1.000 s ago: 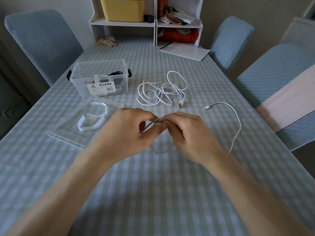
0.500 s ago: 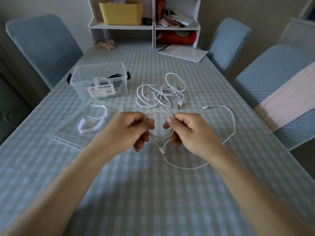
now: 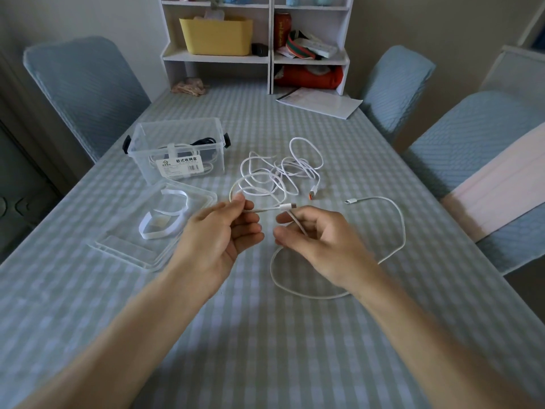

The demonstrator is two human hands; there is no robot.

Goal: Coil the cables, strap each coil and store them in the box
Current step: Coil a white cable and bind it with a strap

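Note:
My left hand pinches a white cable near its plug, which points right between my hands. My right hand grips the same cable a little further along. From there it loops on the table below my right wrist and runs out right to its free plug. A second white cable lies tangled just beyond my hands, with an orange-tipped plug. The clear box stands at the back left with coiled cables inside. White straps lie on the box lid.
Blue-covered chairs stand along both sides of the checked table. A white shelf unit with a yellow bin stands at the far end, with papers beside it.
The small loop held between my hands has come undone. My hands have moved slightly apart, with the plug end now stretched straight between them.

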